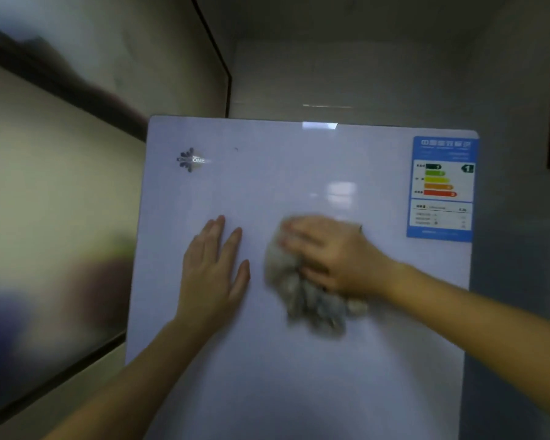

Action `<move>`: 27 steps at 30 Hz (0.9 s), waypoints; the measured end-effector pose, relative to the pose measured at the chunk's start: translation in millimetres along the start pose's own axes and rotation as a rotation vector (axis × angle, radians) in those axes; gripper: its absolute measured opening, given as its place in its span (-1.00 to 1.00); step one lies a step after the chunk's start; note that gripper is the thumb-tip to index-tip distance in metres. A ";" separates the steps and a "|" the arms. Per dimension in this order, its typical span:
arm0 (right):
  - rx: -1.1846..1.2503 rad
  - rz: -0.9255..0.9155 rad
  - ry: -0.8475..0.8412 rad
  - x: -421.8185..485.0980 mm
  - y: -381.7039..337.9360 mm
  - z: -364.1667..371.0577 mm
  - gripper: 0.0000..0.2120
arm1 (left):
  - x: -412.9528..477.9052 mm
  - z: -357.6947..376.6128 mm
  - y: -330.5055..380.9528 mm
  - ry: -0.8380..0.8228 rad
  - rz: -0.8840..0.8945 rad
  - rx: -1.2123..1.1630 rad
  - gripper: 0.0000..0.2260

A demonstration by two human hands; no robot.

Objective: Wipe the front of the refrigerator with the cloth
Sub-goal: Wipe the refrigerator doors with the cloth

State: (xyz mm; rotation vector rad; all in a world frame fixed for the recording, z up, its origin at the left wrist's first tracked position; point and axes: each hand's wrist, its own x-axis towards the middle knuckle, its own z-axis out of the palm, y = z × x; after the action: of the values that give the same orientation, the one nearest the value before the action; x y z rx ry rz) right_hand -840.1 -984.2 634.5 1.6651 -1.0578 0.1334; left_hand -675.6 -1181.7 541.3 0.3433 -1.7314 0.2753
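Two bare hands against one fridge [267,376] front: flat, glossy, pale white sheet with rounded far corners and light glints along the far edge. Left hand [211,271] laid flat on bare door left of centre, fingers straight and slightly spread, holding nothing. Right hand [331,252] near it on the right, apart from it, spread over one cloth [305,300], fingers fairly straight and pressing fabric to door rather than clutching it, tips motion-blurred. Cloth grey, nubbly, crumpled into a soft lump, bunched under the palm and trailing out on the near side of the hand, touching the door about mid-width. One silvery logo [191,160] towards the far-left corner, lettering partly washed out by glare. One rectangular label [442,188] at the far-right corner, blue-bordered, with five coloured bars stepping from green to red, small print too blurred to read. Left of fridge, smooth beige panels [45,185] with dark frame strips, heavily blurred. Right of fridge, plain grey wall [505,312].
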 end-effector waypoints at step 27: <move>-0.086 0.231 0.150 165.1 24.8 18.9 -0.59 | -2.3 -10.6 -88.6 0.063 -0.071 0.113 -0.50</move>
State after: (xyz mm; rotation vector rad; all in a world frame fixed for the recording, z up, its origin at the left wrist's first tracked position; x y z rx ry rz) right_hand -766.9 -1093.3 739.4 1.4292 -1.1232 0.3530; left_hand -632.1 -1259.8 540.4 0.4723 -1.6420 0.3299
